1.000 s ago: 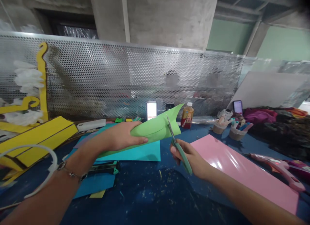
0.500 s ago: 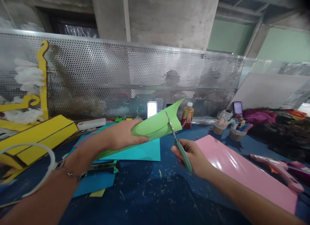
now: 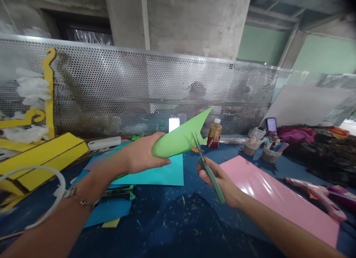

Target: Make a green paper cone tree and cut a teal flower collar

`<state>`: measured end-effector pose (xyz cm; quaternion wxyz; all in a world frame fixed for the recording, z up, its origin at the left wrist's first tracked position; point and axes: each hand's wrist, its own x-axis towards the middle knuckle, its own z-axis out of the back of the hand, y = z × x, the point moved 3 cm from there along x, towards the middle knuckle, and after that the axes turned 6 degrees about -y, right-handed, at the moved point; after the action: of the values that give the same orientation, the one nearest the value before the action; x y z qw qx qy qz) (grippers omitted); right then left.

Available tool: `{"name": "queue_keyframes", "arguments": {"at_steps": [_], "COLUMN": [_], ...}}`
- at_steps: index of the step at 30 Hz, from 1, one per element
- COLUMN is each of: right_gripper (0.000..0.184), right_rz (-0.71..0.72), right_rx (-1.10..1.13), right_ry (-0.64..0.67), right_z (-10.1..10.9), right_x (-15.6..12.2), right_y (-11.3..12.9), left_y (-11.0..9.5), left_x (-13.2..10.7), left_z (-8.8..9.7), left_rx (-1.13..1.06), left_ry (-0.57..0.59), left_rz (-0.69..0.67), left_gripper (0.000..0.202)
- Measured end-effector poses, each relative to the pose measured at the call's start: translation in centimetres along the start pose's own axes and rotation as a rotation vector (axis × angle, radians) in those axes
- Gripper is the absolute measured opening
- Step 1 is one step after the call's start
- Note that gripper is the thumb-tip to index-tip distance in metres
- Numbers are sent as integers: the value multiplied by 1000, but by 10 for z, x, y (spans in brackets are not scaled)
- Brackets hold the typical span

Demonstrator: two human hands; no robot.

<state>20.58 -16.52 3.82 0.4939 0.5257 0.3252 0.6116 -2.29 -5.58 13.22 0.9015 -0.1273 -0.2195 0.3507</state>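
In the head view, the left hand (image 3: 141, 154) was clenched around the rolled green paper (image 3: 178, 139), held above a teal card (image 3: 164, 176) toward the blue table's (image 3: 167, 221) far edge, its loose lower flap drawn in since the earlier view. The right hand (image 3: 225, 187) grasped green-handled scissors (image 3: 211, 184), blades at the paper's right end.

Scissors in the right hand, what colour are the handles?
The scissors' handles are green, in the head view.
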Motion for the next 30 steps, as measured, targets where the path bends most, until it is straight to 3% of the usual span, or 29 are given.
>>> {"name": "queue_keyframes", "arguments": {"at_steps": [12, 17, 30], "right_gripper": [56, 54, 53], "right_rz": [-95, -100, -55], "right_rx": [-1, -19, 7], "right_ry": [-77, -107, -126], "right_z": [-2, -3, 4], "right_x": [1, 1, 3], "right_y": [1, -1, -2], "left_y": [-19, -24, -29], "left_x": [-4, -7, -7], "left_z": [-4, -3, -16], "left_rx": [368, 496, 493], "left_ry": [-146, -218, -154], "left_rz": [43, 89, -1], "left_gripper": [67, 73, 84]}}
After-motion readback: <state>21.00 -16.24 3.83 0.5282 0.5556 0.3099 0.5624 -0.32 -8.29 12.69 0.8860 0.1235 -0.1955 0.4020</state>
